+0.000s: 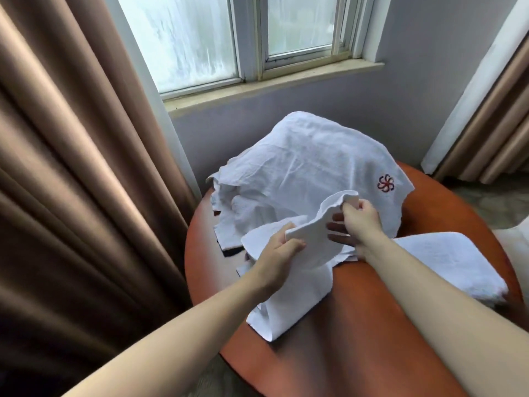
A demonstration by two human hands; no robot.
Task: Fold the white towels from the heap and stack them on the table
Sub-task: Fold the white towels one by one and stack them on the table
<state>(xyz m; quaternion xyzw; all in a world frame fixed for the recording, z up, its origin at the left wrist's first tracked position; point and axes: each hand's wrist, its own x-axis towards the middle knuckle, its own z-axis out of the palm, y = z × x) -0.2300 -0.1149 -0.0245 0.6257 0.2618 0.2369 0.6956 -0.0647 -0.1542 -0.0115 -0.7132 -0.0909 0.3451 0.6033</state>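
Observation:
A white towel (297,285) hangs above the round reddish-brown table (357,339), its lower end touching the tabletop. My left hand (279,253) grips its top edge at the left, and my right hand (360,222) pinches the same edge further right. Behind them a big heap of white towels (300,167) rises at the table's far side; the top one bears a red and blue flower emblem (386,183). A folded white towel (446,262) lies flat on the table at the right, partly under my right forearm.
Brown curtains (71,167) hang close at the left, and another curtain (492,124) at the right. A window (243,38) with a pale sill (272,84) sits behind the table. A pale object (515,247) shows at the right edge.

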